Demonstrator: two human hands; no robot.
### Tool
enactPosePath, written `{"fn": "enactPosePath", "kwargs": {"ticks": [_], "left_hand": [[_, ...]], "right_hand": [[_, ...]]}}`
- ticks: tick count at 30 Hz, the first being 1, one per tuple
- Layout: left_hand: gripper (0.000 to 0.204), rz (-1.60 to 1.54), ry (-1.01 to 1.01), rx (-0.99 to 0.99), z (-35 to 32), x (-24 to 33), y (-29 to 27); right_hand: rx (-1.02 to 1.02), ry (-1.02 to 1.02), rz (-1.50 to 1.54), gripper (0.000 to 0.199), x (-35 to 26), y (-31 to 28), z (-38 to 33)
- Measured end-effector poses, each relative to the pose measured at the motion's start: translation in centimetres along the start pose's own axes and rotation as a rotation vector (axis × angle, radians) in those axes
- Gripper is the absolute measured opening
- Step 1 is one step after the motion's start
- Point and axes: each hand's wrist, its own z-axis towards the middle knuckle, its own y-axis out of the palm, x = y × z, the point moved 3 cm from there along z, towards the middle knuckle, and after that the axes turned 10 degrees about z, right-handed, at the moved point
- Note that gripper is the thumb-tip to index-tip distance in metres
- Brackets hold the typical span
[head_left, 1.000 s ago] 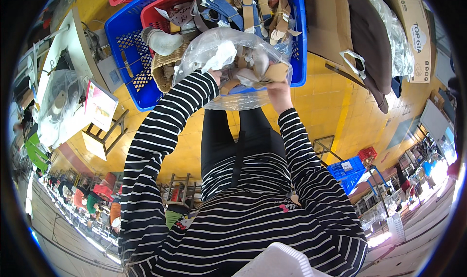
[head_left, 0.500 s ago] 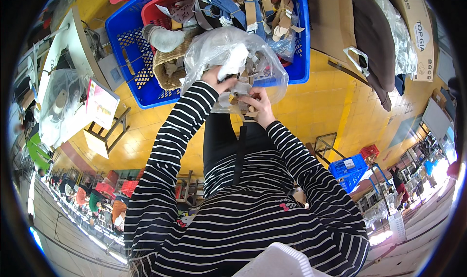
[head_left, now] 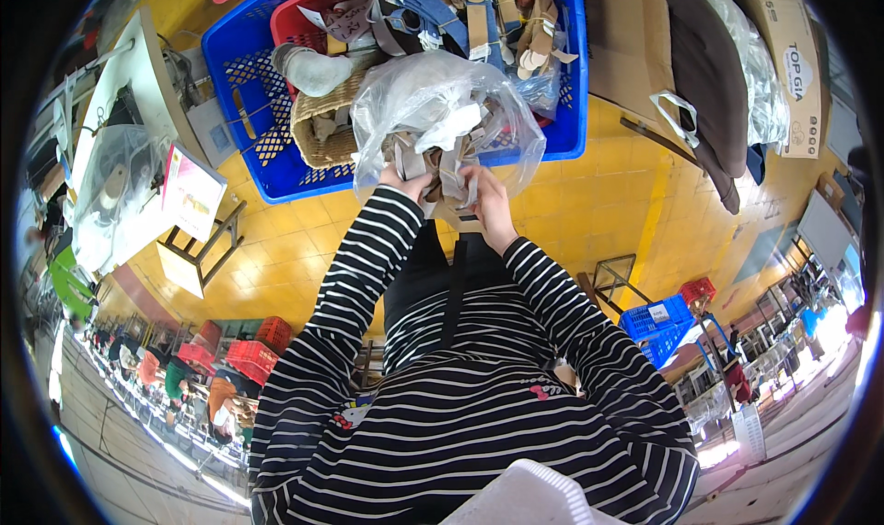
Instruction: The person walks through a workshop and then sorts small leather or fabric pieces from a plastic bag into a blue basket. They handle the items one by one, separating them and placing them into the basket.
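A clear plastic bag (head_left: 387, 97) gapes toward me, with a bunch of grey and beige strips (head_left: 448, 177) and a white piece (head_left: 453, 127) in its mouth. At the bag's lower left, my left hand (head_left: 407, 184) is closed, its thumb against a grey strip. My right hand (head_left: 491, 203) pinches strips at the lower right, its fingers bent round their edge. What the strips are made of, I cannot tell. Left of the bag is a woven basket (head_left: 308, 143) with pale pieces in it.
Behind the bag stands a large blue crate (head_left: 577, 83) holding a red basket (head_left: 285, 23) and bundles of denim-blue and tan strips (head_left: 476, 29). To the right, a dark cloth (head_left: 704, 74) hangs by cardboard boxes (head_left: 783, 64). A small stool (head_left: 198, 258) stands at left.
My left hand has moved down and left, off the white piece and onto the strips. More strips show between my hands. My right hand stays near the same spot.
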Motion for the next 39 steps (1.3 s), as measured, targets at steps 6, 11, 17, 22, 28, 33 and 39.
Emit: {"fn": "enactPosePath", "kwargs": {"ticks": [6,11,17,22,28,33,39], "left_hand": [[0.028,-0.004,0.253,0.141,-3.3,-3.9,2.3],[0.024,0.263,0.730,-0.012,-9.4,0.7,5.7],[0.025,0.182,0.748,-0.267,-10.0,0.7,6.7],[0.051,0.607,0.760,0.165,-5.3,3.8,3.1],[0.043,1.178,0.842,0.162,-2.4,2.3,2.8],[0.021,1.004,0.901,0.287,-3.8,2.3,4.2],[0.026,1.116,0.632,0.315,-5.9,3.2,5.0]], "right_hand": [[-0.120,0.468,0.096,0.031,1.9,1.4,2.1],[-0.230,0.626,0.379,0.051,1.9,0.4,2.4],[-0.236,0.519,0.167,0.040,0.6,-2.5,2.9],[-0.134,0.510,0.107,0.030,-0.5,-2.9,2.3],[-0.195,0.211,-0.018,0.039,-0.9,-2.6,2.7],[0.044,0.025,0.182,0.050,0.6,-1.6,2.2],[0.080,0.076,0.375,0.053,-1.1,1.0,0.4]]}}
